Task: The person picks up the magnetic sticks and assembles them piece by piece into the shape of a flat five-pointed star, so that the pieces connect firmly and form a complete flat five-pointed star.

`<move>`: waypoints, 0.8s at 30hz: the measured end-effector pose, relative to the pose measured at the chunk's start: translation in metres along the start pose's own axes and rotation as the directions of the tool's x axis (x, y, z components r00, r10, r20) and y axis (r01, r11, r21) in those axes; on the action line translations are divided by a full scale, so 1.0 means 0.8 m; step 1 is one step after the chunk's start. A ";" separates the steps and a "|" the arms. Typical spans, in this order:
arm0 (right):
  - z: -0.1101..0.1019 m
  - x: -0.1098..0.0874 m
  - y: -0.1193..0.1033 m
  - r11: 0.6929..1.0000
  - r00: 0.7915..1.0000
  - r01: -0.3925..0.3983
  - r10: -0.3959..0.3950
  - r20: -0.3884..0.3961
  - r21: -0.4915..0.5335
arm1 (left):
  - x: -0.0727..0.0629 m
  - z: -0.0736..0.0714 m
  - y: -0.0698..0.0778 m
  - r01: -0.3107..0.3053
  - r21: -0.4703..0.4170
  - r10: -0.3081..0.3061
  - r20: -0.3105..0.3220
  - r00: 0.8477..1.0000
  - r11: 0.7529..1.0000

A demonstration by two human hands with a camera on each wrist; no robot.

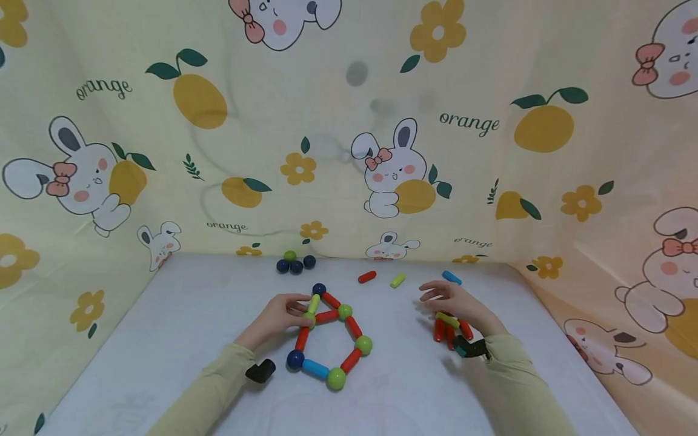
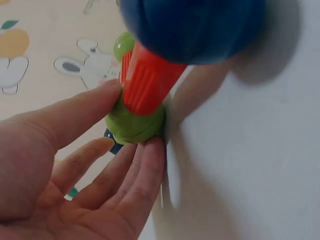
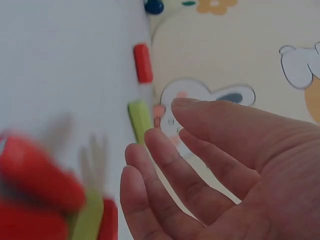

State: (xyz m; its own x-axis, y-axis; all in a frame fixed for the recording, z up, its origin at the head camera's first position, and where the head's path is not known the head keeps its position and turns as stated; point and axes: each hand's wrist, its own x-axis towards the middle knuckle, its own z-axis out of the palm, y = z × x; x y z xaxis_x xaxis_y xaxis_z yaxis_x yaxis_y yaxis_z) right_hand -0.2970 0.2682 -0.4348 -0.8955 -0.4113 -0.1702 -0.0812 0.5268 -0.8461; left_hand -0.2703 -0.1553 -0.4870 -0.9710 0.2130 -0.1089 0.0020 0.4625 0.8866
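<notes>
A figure of balls and short rods lies on the table, with a five-sided loop and a small triangle at its top left. My left hand [image 1: 277, 319] pinches the green ball [image 2: 135, 122] where loop and triangle meet. A red rod [image 2: 152, 80] joins this ball to a dark blue ball [image 1: 295, 360]. A blue rod [image 1: 315, 369] forms the lower left side. My right hand [image 1: 460, 304] hovers with loosely bent fingers and nothing in them, over a pile of red rods [image 1: 449, 334] topped by a yellow-green rod [image 1: 447, 320].
Several loose balls, dark blue [image 1: 296, 267] and green [image 1: 290, 256], sit together at the table's back left. A red rod [image 1: 367, 277], a yellow-green rod [image 1: 398, 280] and a blue rod [image 1: 451, 277] lie along the back. A printed cloth [image 1: 327, 242] hangs behind and beside the table.
</notes>
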 end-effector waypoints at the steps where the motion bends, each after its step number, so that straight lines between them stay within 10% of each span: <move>1: -0.005 -0.005 0.003 1.000 1.000 0.000 0.000 0.003 -0.013 | 0.001 -0.003 -0.002 0.000 0.000 0.000 -0.008 1.000 1.000; 24: 0.004 -0.082 0.031 0.961 0.987 -0.052 0.007 -0.161 -0.272 | 0.005 -0.025 -0.012 0.043 -0.031 -0.045 -0.047 0.998 0.999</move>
State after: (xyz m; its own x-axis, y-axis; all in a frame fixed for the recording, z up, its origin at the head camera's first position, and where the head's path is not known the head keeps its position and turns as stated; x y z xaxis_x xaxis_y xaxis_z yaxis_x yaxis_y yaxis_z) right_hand -0.2389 0.3062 -0.4464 -0.9548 -0.2824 -0.0930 -0.1510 0.7299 -0.6667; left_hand -0.2792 -0.1761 -0.4870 -0.9803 0.1510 -0.1270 -0.0474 0.4448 0.8944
